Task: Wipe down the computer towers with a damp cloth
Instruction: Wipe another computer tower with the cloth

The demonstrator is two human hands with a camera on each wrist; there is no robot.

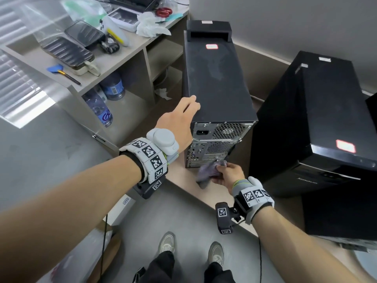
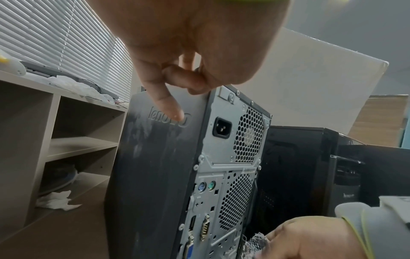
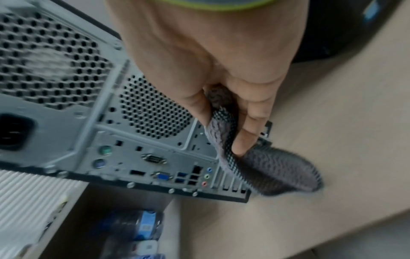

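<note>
The left hand rests on the top rear corner of the dusty tower, thumb pressed flat on its side panel; whether its fingers curl over the top edge cannot be told. The right hand has its grip closed on a grey cloth, bunched between thumb and fingers and held against the lower rear panel by the ports. A second tower stands just to the right. Both sit on a beige platform beside a shelf.
</note>
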